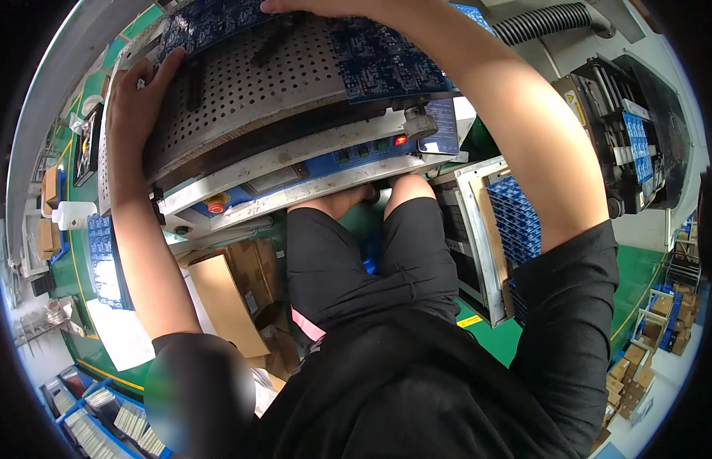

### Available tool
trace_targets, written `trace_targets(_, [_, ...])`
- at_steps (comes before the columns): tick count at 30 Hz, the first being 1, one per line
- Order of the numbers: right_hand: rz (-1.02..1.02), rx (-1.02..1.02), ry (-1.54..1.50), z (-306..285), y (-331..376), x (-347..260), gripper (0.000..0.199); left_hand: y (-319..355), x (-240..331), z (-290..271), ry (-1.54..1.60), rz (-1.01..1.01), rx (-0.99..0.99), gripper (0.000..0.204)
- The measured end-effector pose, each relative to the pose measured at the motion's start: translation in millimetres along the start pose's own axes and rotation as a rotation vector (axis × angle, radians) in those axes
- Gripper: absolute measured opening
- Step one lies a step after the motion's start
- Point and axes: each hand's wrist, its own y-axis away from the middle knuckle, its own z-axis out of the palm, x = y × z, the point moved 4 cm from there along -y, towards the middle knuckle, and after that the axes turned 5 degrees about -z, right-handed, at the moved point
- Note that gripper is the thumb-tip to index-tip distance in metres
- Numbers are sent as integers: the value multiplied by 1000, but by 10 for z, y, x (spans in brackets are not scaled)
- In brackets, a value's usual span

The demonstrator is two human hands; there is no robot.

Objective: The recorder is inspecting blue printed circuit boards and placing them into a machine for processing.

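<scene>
A blue circuit board [210, 24] lies over the far left part of a perforated metal plate [256, 103]. At its left end is my left hand [138, 99], thumb against the near edge and fingers curled at the side. My right hand [333, 6], partly cut off by the top edge of the view, has its fingertips at the board's right end. Under my right forearm a second blue circuit board [390, 65] rests on the plate's right side. Dark bars [193, 86] stand on the plate between the boards.
Below the plate runs a blue control panel with a red knob [216, 207]. A rack of blue boards [516, 218] stands at my right knee, an opened cardboard box [229, 294] at my left. A black corrugated hose [543, 23] and another machine [627, 130] are at the right.
</scene>
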Motion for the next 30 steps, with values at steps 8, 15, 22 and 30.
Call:
trace_targets(8, [29,-114,157,-115,-28,-123,71,1,81,-84,-40,-52,7,60])
trace_targets(15, [69,58,40,-364,357,-138,65,316,152,-168,-57,59,88,41])
trace_targets(22, [491,482,-393,-979,2247,717,47,1951,888,-388,405,414,49,21])
trace_targets(30, [613,415,-1290,-226,2594,823,38,2656,2201,1781,551,860,-510,38])
